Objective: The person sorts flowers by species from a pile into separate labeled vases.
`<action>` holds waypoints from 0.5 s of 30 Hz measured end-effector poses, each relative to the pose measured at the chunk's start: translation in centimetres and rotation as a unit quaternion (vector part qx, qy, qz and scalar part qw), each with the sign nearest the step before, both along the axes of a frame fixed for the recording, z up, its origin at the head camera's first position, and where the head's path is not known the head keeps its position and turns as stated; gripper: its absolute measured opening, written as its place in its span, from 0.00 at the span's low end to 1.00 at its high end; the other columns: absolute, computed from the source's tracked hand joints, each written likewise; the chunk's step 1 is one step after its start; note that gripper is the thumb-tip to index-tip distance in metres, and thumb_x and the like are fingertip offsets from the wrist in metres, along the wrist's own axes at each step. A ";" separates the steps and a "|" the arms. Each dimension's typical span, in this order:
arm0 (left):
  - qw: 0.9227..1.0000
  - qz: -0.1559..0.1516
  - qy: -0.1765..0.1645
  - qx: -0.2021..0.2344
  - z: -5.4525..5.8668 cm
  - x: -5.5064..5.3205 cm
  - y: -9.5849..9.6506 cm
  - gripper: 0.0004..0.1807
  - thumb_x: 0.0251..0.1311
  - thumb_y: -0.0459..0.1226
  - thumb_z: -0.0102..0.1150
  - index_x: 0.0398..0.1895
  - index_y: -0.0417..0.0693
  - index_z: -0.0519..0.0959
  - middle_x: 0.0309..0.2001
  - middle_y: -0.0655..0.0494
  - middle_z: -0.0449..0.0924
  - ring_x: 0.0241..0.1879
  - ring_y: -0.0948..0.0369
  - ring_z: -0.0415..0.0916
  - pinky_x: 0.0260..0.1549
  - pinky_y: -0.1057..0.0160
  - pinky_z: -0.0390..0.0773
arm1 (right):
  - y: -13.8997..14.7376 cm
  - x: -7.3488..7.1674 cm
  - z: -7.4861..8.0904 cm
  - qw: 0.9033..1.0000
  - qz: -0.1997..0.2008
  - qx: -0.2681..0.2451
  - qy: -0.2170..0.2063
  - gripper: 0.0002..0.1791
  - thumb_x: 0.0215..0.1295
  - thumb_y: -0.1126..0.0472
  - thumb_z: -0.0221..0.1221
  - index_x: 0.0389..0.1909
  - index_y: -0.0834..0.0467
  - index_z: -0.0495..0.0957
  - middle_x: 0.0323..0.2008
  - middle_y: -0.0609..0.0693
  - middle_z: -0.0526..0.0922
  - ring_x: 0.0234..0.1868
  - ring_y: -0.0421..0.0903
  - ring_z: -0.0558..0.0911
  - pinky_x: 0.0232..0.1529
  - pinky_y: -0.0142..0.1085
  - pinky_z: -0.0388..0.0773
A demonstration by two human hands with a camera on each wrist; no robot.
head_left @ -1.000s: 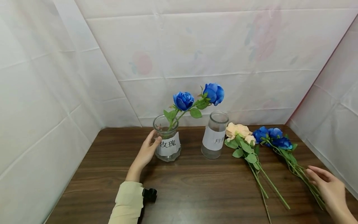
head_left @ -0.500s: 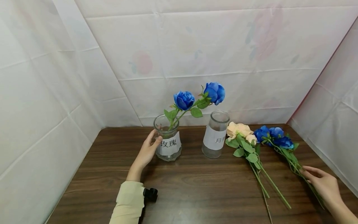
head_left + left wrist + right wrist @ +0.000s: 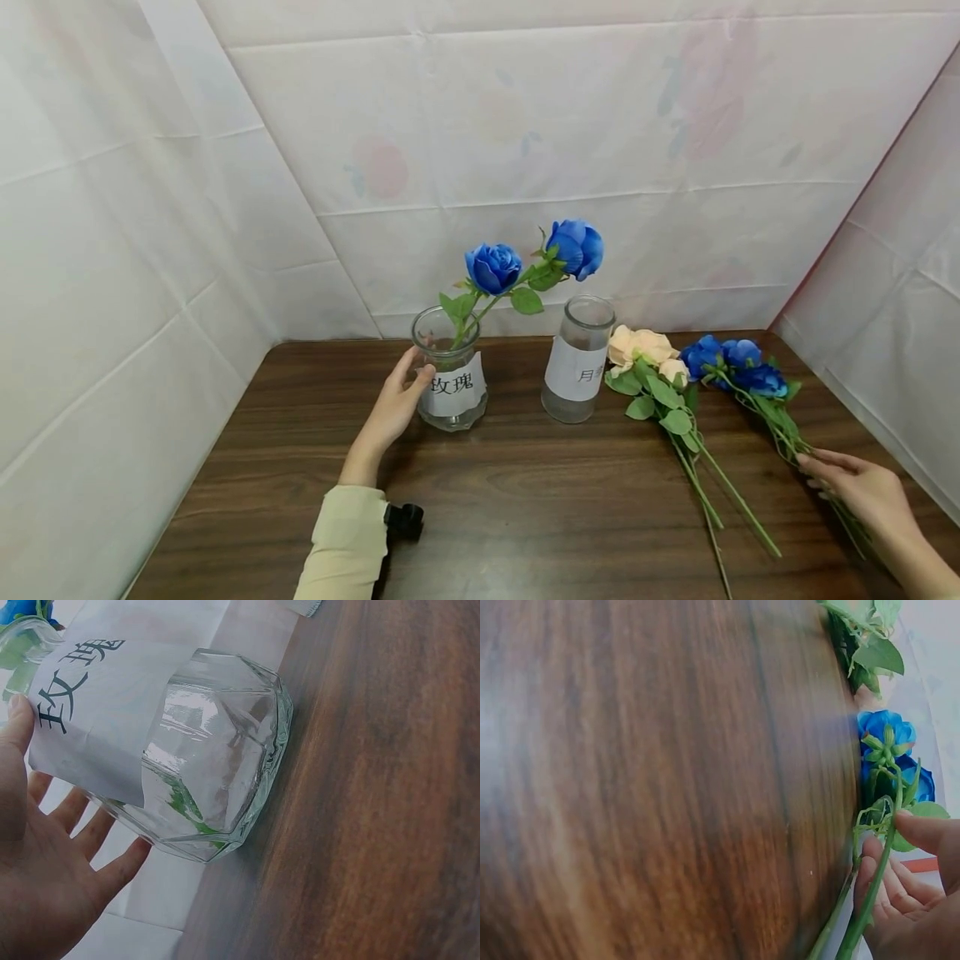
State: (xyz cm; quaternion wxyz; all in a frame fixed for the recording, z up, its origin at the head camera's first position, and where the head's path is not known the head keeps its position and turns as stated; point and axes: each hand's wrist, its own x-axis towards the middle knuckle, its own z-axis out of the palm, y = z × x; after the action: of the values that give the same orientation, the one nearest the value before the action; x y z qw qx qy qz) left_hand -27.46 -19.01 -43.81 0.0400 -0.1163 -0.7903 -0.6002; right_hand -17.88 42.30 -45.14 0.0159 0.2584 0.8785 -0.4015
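My left hand (image 3: 393, 404) holds a glass vase (image 3: 452, 360) by its left side, the thumb near its paper label and the fingers behind it. Two blue roses (image 3: 493, 268) lean rightward out of this vase. At the right, my right hand (image 3: 864, 493) pinches a green stem among the blue roses (image 3: 759, 381) lying on the table. In the right wrist view the thumb (image 3: 922, 831) presses on that stem (image 3: 877, 889), with the fingers behind it. A second stem runs alongside, closer to the tabletop.
A taller glass vase (image 3: 570, 412) with a paper label and water stands right of the held one. Cream flowers (image 3: 637, 348) lie between it and the blue roses, stems toward the front. White patterned cloth (image 3: 450, 125) hangs behind the wooden table (image 3: 525, 500).
My right hand has moved slightly left along the blue roses' stems, and its fingers have closed on one. The left hand keeps its place on the vase.
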 end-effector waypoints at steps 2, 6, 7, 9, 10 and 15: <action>1.000 -0.002 0.000 0.003 0.0 0.0 0.0 0.31 0.77 0.45 0.46 0.77 0.45 0.55 0.69 0.39 0.62 0.67 0.45 0.61 0.66 0.42 0.59 | 0.2 0.2 -0.2 1.000 0.007 -0.004 -0.003 0.47 0.68 0.40 0.58 0.63 0.81 0.63 0.31 0.51 0.86 0.25 0.36 0.80 0.29 0.37 0.81; 1.000 -0.010 0.001 0.011 0.1 -0.1 0.0 0.31 0.77 0.44 0.46 0.77 0.46 0.54 0.69 0.40 0.61 0.67 0.46 0.60 0.65 0.41 0.59 | 0.3 0.4 -0.1 0.999 0.031 -0.014 -0.012 0.47 0.69 0.39 0.55 0.62 0.82 0.64 0.31 0.49 0.87 0.27 0.35 0.80 0.31 0.36 0.82; 1.000 -0.012 0.002 0.012 0.1 -0.1 0.0 0.31 0.77 0.44 0.46 0.77 0.46 0.54 0.70 0.40 0.61 0.67 0.46 0.60 0.65 0.41 0.59 | 0.2 0.4 0.0 0.999 0.036 -0.020 -0.015 0.48 0.69 0.38 0.55 0.62 0.83 0.64 0.31 0.49 0.86 0.27 0.35 0.80 0.31 0.36 0.82; 1.000 -0.012 0.001 0.011 0.1 -0.1 0.0 0.31 0.77 0.43 0.46 0.77 0.46 0.54 0.70 0.39 0.61 0.67 0.45 0.60 0.65 0.41 0.59 | 0.0 0.4 0.3 0.998 0.052 -0.036 -0.020 0.50 0.69 0.37 0.54 0.62 0.84 0.62 0.32 0.48 0.86 0.28 0.35 0.81 0.33 0.37 0.83; 1.000 -0.012 0.000 0.011 0.2 -0.1 0.0 0.30 0.77 0.42 0.46 0.78 0.46 0.54 0.70 0.39 0.61 0.67 0.45 0.60 0.66 0.41 0.59 | -0.2 0.5 0.5 0.997 0.060 -0.042 -0.023 0.50 0.70 0.36 0.54 0.63 0.84 0.61 0.33 0.47 0.86 0.28 0.35 0.82 0.33 0.37 0.83; 1.000 -0.011 -0.014 0.008 1.4 0.8 0.2 0.30 0.77 0.39 0.45 0.77 0.41 0.53 0.70 0.35 0.60 0.67 0.43 0.59 0.66 0.41 0.58 | -0.8 0.6 1.7 0.991 0.116 -0.044 -0.041 0.46 0.72 0.37 0.51 0.61 0.80 0.67 0.37 0.48 0.87 0.32 0.34 0.81 0.36 0.37 0.82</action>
State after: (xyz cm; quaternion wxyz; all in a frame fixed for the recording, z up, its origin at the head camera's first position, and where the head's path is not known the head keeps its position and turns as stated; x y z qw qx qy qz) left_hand -26.68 -18.84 -42.40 0.0232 -0.1160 -0.7847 -0.6085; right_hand -17.32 41.48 -43.49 0.1095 0.1701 0.8827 -0.4242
